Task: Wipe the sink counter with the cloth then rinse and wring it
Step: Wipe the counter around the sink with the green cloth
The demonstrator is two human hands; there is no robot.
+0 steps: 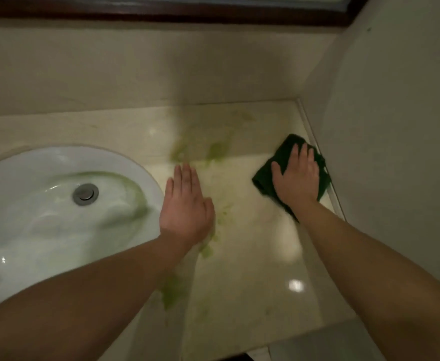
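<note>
Wiping the counter beside the sink

The right hand presses flat, fingers spread, on the dark green cloth far right of the sink; the left hand lies flat, fingers together, at its rim.

Count on inspection: two hands, the left hand at centre frame and the right hand at centre right. One dark green cloth, right of centre. One white sink at left, with one metal drain plug. One counter. Green smears on it: several, exact number not determinable.
</note>
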